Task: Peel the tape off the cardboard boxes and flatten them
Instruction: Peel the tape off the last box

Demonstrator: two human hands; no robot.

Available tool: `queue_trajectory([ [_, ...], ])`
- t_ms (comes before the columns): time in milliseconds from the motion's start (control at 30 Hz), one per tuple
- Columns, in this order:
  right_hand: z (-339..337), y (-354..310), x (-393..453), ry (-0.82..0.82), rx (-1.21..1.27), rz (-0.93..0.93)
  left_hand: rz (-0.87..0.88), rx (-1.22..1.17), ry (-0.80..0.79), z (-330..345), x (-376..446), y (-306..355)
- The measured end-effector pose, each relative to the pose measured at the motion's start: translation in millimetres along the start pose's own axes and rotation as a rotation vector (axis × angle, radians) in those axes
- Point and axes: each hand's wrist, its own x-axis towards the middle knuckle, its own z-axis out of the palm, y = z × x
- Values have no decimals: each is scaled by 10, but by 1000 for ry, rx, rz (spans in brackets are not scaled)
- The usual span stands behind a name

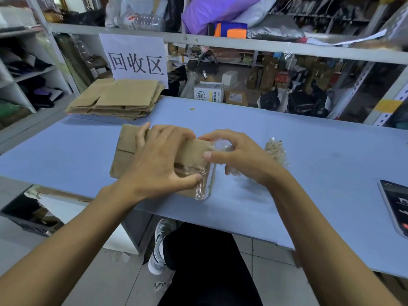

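Note:
A flattened brown cardboard box (pixel 125 149) lies on the blue table (pixel 309 164) in front of me. My left hand (pixel 159 160) rests spread on top of it, fingers pressing the cardboard, thumb near the box's taped right end. Clear tape (pixel 206 184) runs along that right edge and is partly lifted. My right hand (pixel 234 155) has its fingers curled round the loose end of this tape, right at the box's right edge.
A stack of flattened boxes (pixel 117 99) sits at the table's far left under a paper sign (pixel 134 56). A wad of peeled tape (pixel 276 151) lies right of my hands. A phone (pixel 395 204) rests near the right edge. Cluttered shelves stand behind.

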Motion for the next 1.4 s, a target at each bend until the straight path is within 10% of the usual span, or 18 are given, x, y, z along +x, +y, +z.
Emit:
queue_trajectory([
  [500,551,402,-346,194,49,-137,97,-175,-95,-14,-580,-146],
  [967,502,371,-237,206,-143,-111,-178,-351,14,84,-417,81],
  [1400,495,384,-233,224,-160,-132,-316,74,-156,158,-229,313],
])
